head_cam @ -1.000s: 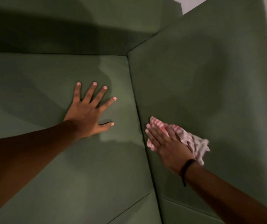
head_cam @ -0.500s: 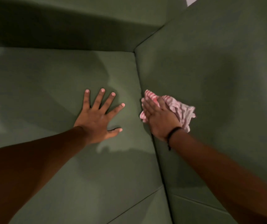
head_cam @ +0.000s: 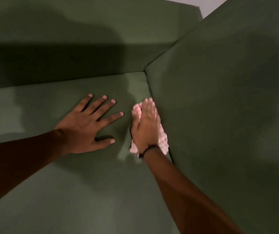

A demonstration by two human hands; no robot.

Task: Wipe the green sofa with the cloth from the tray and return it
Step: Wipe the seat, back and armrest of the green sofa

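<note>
The green sofa (head_cam: 88,191) fills the view: its seat below, a back cushion across the top and an upright panel on the right. My left hand (head_cam: 88,122) lies flat on the seat with fingers spread, holding nothing. My right hand (head_cam: 146,125) presses flat on a pink-and-white striped cloth (head_cam: 162,141), right where the seat meets the upright right panel. The cloth shows at my fingertips and beside my wrist; its middle is hidden under the hand. A dark band circles my right wrist. The tray is out of view.
The sofa's right panel (head_cam: 228,115) rises steeply beside my right hand. The shadowed back cushion (head_cam: 71,53) runs along the far side. A strip of pale wall (head_cam: 209,4) shows at the top right.
My right hand has slid the cloth off the upright right panel, leftward and down into the seam with the seat. The left hand has stayed planted on the seat. The view has shifted.
</note>
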